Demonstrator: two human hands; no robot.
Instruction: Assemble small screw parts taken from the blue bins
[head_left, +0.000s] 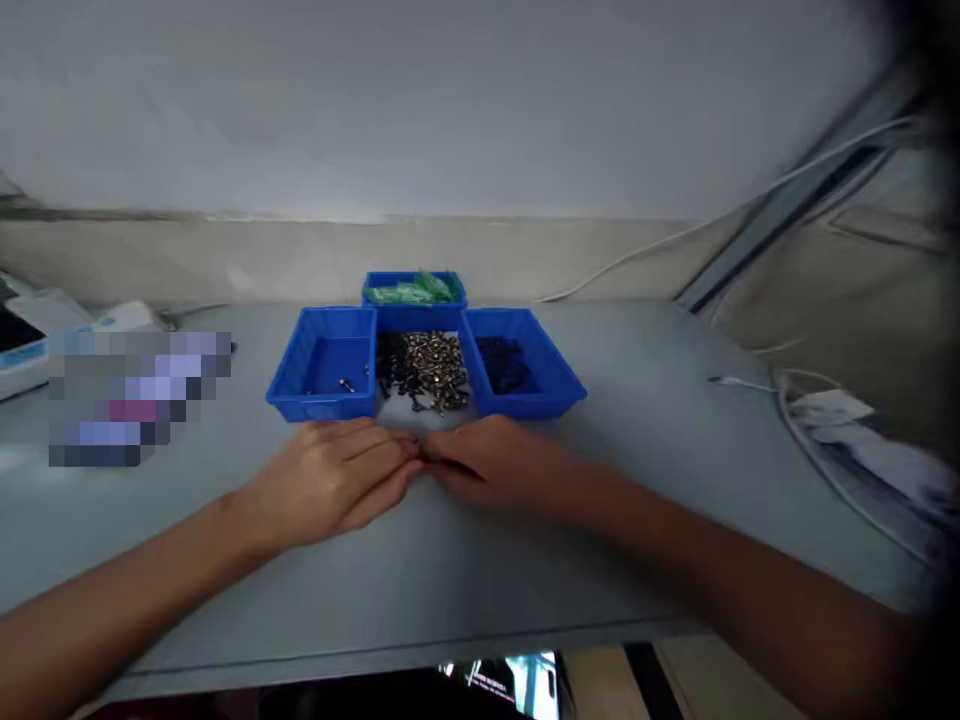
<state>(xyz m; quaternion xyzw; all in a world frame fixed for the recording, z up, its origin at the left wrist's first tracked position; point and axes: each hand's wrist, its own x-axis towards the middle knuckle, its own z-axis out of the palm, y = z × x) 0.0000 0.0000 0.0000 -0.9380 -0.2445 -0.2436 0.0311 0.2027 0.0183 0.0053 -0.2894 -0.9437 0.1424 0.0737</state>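
My left hand [337, 480] and my right hand [491, 462] rest on the grey table [465, 570], fingertips meeting just in front of a pile of small brass and dark screws [425, 368]. Both hands have their fingers drawn together in a pinch; what lies between the fingertips is too small and blurred to name. The pile sits between a left blue bin [324, 365] with a few small parts and a right blue bin [521, 362] with dark parts. Behind them a third blue bin [414, 290] holds green pieces.
A white device and a pixelated patch [135, 395] lie at the left. White cables [810, 430] and a white cloth or bag lie at the right. A pale wall stands behind the table. The table's front edge runs close below my forearms.
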